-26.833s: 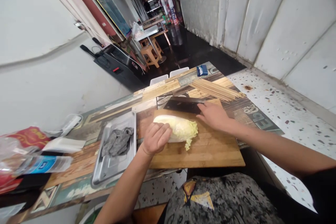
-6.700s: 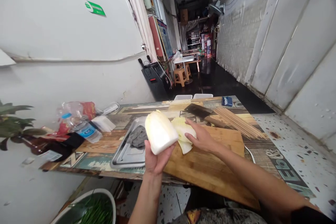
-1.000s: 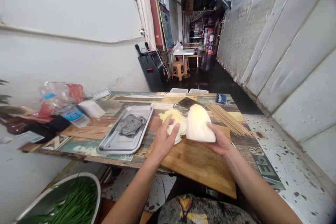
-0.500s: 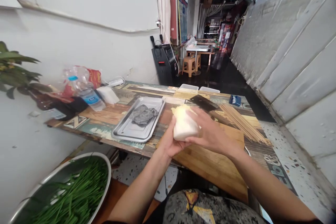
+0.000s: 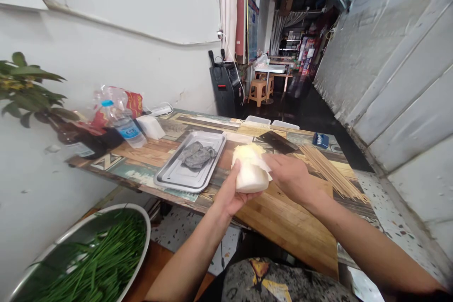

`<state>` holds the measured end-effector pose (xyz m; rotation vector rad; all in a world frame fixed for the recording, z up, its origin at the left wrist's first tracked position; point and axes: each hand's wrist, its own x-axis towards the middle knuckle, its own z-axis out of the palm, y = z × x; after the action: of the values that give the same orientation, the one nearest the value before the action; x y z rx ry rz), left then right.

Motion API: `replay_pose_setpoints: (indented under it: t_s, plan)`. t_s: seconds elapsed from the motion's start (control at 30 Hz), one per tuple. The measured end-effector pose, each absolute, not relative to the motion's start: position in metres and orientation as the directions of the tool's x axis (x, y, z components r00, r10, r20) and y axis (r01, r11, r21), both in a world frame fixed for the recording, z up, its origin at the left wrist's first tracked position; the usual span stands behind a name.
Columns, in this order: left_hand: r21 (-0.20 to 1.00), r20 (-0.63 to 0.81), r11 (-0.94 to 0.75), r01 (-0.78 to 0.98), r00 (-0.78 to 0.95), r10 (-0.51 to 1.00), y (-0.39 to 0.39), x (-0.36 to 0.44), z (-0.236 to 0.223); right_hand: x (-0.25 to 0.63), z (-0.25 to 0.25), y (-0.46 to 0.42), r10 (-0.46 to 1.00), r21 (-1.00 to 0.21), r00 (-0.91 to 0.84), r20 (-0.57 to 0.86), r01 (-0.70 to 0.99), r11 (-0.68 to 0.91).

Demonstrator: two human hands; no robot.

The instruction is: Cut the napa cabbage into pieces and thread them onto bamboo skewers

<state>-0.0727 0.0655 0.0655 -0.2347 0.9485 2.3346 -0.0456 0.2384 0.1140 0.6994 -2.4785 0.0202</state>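
A short piece of napa cabbage [image 5: 250, 180], white below with ruffled yellow leaf tops, is held up over the near part of the table. My left hand [image 5: 230, 194] cups it from the left and underneath, thumb along its side. At its right side my right hand [image 5: 290, 174] pinches an outer cabbage leaf [image 5: 262, 165], which stands partly away from the head. Below both hands lies a wooden cutting board [image 5: 300, 229]. A dark cleaver [image 5: 278, 142] rests flat just beyond, its handle hidden behind my right hand.
Left of the board, a metal tray [image 5: 168, 177] carries dark grey, wrinkled pieces [image 5: 197, 155]. Bamboo skewers [image 5: 332, 174] and a blue box [image 5: 320, 140] lie at the right. A water bottle [image 5: 129, 132] stands far left; a steel basin [image 5: 146, 226] of long green stalks [image 5: 106, 255] sits lower left.
My right hand has gone from lying over the cabbage to its right side, drawing an outer leaf away from it. My left hand still supports the cabbage. The view has shifted slightly.
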Motion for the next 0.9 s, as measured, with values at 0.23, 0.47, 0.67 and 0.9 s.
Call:
replay_pose_setpoints:
  t_s: [0.23,0.47,0.67,0.9]
  plan:
    - [0.537,-0.380,-0.560,-0.630,-0.774,0.506,0.057,-0.070,0.061,-0.062,0.134,0.265,-0.087,-0.444,-0.806,0.585,-0.408,0.798]
    - [0.431,-0.177,-0.619,-0.657,-0.734,0.656,0.032,-0.066,0.035,-0.084,0.164,0.305,0.249,-0.738,-0.833,0.495,-0.250,0.627]
    - [0.320,-0.131,-0.648,-0.691,-0.710,0.692,0.017,-0.061,0.026,-0.113,0.106,0.274,0.307,-0.714,-0.924,0.228,0.056,0.698]
    - [0.368,-0.185,-0.666,-0.649,-0.753,0.631,0.034,-0.055,0.044,-0.061,0.081,0.240,0.175,-0.510,-0.951,0.256,0.021,0.860]
